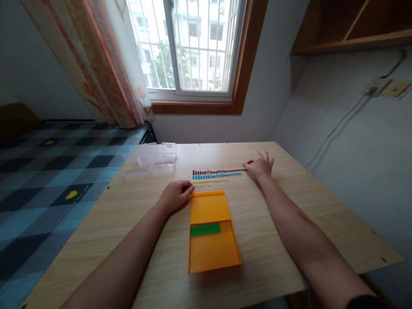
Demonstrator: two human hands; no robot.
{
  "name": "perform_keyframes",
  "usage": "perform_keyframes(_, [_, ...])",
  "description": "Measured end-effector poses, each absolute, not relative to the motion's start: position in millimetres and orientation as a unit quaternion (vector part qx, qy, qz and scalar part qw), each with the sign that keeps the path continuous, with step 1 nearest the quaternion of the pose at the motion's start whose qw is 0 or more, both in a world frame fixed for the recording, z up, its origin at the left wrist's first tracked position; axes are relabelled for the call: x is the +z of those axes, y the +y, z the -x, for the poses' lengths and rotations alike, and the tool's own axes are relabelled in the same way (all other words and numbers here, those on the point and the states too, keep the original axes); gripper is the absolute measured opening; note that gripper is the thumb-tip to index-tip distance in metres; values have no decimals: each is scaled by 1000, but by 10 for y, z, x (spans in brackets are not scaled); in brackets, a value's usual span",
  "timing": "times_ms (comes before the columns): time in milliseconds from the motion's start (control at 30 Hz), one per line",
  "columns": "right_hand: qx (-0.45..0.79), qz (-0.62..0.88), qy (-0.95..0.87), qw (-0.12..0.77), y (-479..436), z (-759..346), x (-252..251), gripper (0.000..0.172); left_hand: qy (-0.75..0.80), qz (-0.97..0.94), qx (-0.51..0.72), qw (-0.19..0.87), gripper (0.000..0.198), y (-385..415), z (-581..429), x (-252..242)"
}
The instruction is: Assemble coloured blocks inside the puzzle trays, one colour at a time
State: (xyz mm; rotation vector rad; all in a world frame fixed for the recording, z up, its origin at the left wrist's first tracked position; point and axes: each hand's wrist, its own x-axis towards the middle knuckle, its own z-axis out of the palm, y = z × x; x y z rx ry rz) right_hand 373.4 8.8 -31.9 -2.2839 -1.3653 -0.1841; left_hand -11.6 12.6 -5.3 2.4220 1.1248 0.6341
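Note:
Rows of tiny pieces lie across the table: a dark brown row point(209, 172) at the back, a blue row point(214, 176) before it, then shorter yellow rows point(203, 186). At the right end of the brown row is my right hand point(260, 167), thumb and forefinger pinched, other fingers spread; whatever is in the pinch is too small to name. My left hand point(176, 195) rests with curled fingers by the left end of the yellow rows, its fingertips partly hidden. Just in front of the rows lies an open orange case point(214, 253) with a green strip point(205, 229) inside.
Clear plastic boxes point(157, 161) stand at the back left of the wooden table point(161, 279). Left of it is a bed with a checked cover point(64, 171). A window point(199, 51) is beyond, and a cable point(334, 128) hangs on the right wall.

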Motion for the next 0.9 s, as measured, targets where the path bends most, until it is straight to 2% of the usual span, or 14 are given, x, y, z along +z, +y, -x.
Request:
perform_keyframes(133, [-51, 839, -500, 210, 79, -3725, -302, 34, 397, -868, 226, 196, 31, 123, 115, -49])
perform_keyframes(333, [-41, 843, -508, 175, 89, -3694, -237, 26, 390, -870, 227, 197, 29, 124, 115, -46])
perform_keyframes(900, [-33, 831, -529, 169, 150, -3662, -230, 21, 392, -868, 232, 198, 29, 116, 102, -48])
